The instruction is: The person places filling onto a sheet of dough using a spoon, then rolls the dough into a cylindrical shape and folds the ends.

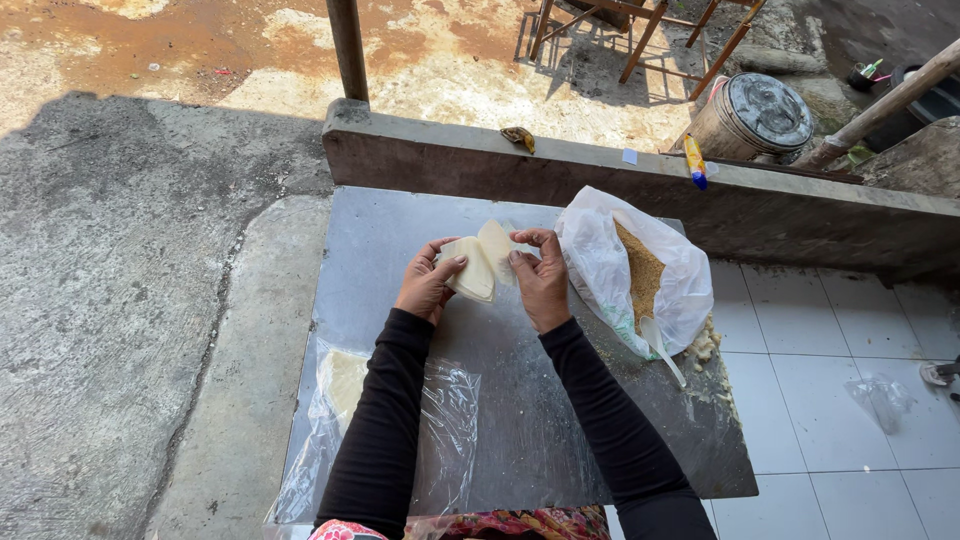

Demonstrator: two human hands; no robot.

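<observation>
While sun hits the far yard, both hands, left point(428, 283) and right point(540, 281), pinch pale wrappers point(481, 262) over the metal sheet point(400, 250), tips pointing far.

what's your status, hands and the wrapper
Left hand and right hand both gripping pale wrapper sheets over the metal sheet. White bag of filling lies just right, touching nothing.

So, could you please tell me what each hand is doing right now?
Left hand: closed on the pale dough sheet.
Right hand: pinching the same sheet.
</observation>
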